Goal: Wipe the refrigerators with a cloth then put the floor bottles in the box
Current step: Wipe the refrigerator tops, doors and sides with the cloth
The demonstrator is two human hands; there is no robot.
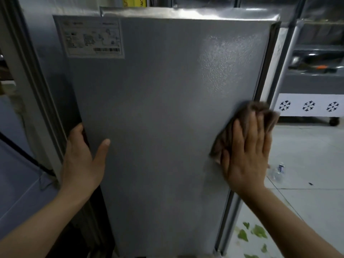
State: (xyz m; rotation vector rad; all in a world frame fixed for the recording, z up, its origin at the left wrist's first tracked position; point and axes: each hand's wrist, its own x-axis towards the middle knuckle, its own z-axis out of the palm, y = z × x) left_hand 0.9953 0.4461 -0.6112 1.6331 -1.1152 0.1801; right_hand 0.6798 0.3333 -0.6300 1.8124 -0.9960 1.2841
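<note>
While left hand [81, 161] grips the pebbled grey refrigerator [158, 127] edge, flat-fingered right hand [245, 159] presses bunched brown cloth [232, 131].

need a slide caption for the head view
Right hand presses a brown cloth to the grey refrigerator door; left hand holds its left edge.

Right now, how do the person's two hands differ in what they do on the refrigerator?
The right hand presses a brown cloth flat against the panel near its right edge; the left hand holds nothing. The left hand hooks its fingers round the refrigerator panel's left edge, while the right lies spread. Both touch the same panel.
</note>
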